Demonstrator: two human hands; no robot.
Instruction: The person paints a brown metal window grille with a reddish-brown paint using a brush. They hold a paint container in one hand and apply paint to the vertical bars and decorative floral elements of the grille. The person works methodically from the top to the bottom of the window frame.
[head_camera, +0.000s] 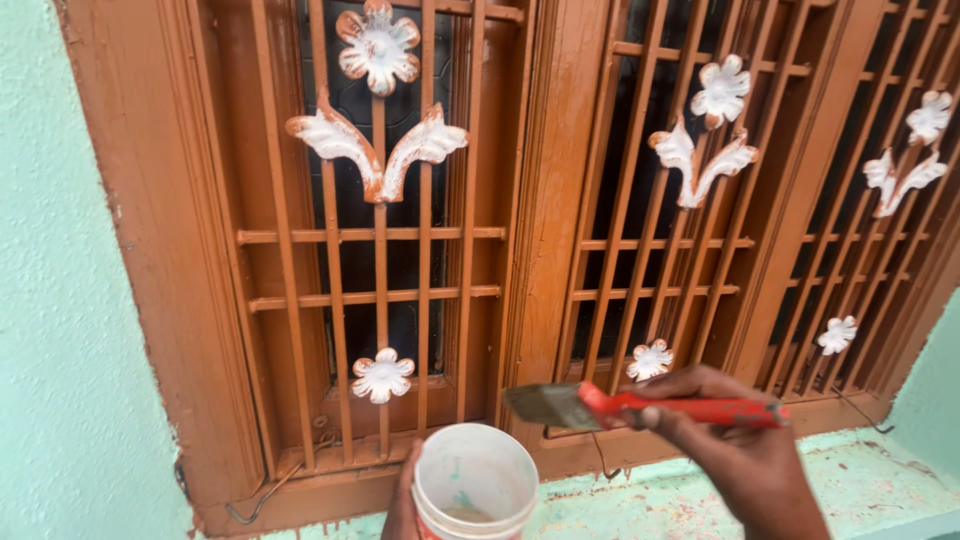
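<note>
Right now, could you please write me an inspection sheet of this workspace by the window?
Surface: pale green sill, blotched with brown and white smears.
Job's things: red-handled flat brush with bristles pointing left; white tub, nearly empty, with smears inside.
Clutter: nothing seen.
Grippers: right hand shut on the brush handle; left hand holds the tub from below, mostly hidden.
Cables: thin wire hook hanging at the frame's lower left.
Surroundings: brown window frame with a brown barred grille, white flower ornaments edged with brown, green wall.
</note>
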